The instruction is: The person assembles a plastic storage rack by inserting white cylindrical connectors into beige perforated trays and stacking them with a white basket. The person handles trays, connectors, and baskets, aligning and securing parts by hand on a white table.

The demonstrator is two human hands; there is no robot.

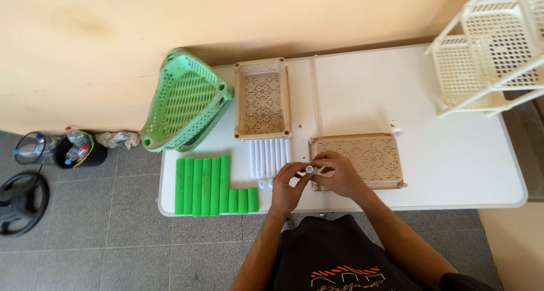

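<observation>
Near the white surface [430, 172] front edge, left hand [287, 183] and right hand [339, 175] pinch a small white plastic tube [309, 169] beside the tan perforated tray [371, 155]

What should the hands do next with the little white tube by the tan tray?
Probably press the short white plastic tube down onto the near left corner of the flat tan perforated plastic tray. Both the left hand and the right hand pinch it right at that corner, so it seems lined up already.
</observation>
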